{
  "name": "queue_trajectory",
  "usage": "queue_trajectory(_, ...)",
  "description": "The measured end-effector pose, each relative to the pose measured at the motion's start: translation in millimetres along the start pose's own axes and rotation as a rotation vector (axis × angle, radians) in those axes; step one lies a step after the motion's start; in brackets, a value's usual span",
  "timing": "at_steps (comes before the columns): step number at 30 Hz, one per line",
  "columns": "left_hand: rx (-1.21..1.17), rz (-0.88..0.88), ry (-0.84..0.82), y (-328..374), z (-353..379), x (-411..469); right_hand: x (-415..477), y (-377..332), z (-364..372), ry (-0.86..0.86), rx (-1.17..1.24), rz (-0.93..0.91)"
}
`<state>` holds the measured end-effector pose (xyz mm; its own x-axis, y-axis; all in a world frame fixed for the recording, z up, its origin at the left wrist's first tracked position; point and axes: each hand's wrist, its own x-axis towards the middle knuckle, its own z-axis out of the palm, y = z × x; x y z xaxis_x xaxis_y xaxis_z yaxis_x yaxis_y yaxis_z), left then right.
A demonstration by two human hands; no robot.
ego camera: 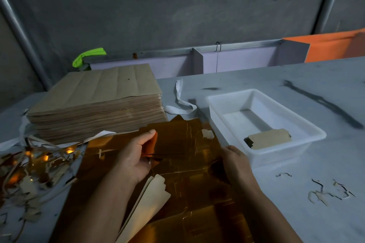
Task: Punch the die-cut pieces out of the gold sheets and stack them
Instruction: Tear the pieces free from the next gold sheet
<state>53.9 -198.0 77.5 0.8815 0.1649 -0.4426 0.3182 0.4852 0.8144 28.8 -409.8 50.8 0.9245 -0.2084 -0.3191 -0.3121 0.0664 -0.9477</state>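
A: Now, about the left hand (pixel 136 156): gripping anything?
B: Yes, clamped on a gold piece (pixel 173 140), thumb on top, fingers curled underneath. Held tilted just above the gold sheets (pixel 189 199).
A: And the right hand (pixel 235 162)?
B: Set at the right edge of that gold piece, fingers bent downward. Cannot tell whether pinching or merely pressing; too dark there.
A: Where to find the gold sheets?
B: Spread flat on the table (pixel 316 223), shiny side up, directly under both forearms. Also carrying a few cream-backed pieces (pixel 154 193) beside the left wrist.
A: Anything stacked already?
B: Yes, a small stack of punched pieces (pixel 268 141), brown side up, in the near end of a white tray (pixel 280 156). Just right of the gold sheets, close to the right hand.
A: Further left?
B: A thick pile of brown-backed sheets (pixel 94 92) behind the left hand, and a tangle of scrap strips (pixel 29 163) by the table's left edge.
A: And to the right?
B: Only a few loose scrap bits (pixel 325 191) near the front, well apart from the white tray.
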Motion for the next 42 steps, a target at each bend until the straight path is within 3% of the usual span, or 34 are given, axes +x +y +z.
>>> queue_trajectory(3,-0.050,-0.016,0.038,-1,-2,3,4,6,-1,-0.023,-0.332,-0.022)
queue_trajectory(6,0.018,-0.018,0.036,-5,-1,5,2,11,-2,0.017,-0.807,-0.220)
queue_trajectory(9,0.052,0.008,0.027,-11,1,7,-2,9,2,0.033,-0.876,-0.443)
queue_trajectory(11,0.067,0.042,0.033,-15,3,8,-3,4,5,-0.048,-0.871,-0.560)
queue_trajectory(13,0.086,0.063,0.046,-18,4,7,-7,-1,8,-0.202,-0.823,-0.559)
queue_trajectory(16,0.106,0.078,0.051,-22,6,7,-19,-5,12,-0.395,-0.451,-0.378)
queue_trajectory(19,0.168,0.083,0.036,-27,6,6,-20,-6,21,-0.444,-0.176,-0.274)
queue_trajectory(24,0.205,0.065,-0.035,-36,9,0,-9,-5,25,-0.277,0.110,-0.098)
queue_trajectory(27,0.162,0.062,-0.067,-38,9,-7,-5,-5,21,-0.223,0.192,-0.093)
queue_trajectory(42,0.361,0.025,-0.254,-41,7,-16,12,-14,3,0.046,0.201,-0.188)
